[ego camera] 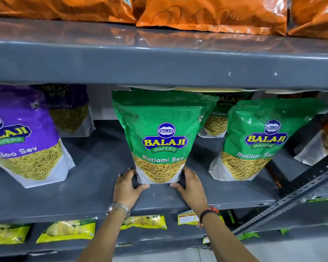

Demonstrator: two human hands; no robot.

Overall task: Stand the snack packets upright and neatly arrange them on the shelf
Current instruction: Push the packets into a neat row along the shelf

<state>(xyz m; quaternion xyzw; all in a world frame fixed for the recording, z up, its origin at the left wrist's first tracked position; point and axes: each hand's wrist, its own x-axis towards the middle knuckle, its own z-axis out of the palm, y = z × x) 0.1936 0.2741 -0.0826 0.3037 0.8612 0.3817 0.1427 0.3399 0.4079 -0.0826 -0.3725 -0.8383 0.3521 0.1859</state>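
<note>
Green packet (160, 137) upright, label forward, both hands at base.

Green packet (160, 137) reads "BALAJI WAFERS Ratlami Sev"; purple packet (21, 137) reads "Aloo Sev".

green ratlami sev packet (160, 137) upright mid-shelf (95, 197); second green packet (254, 140) right, leaning.

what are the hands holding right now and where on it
Both hands hold the middle green Ratlami Sev packet at its bottom corners: left hand on the lower left, right hand on the lower right.
</note>
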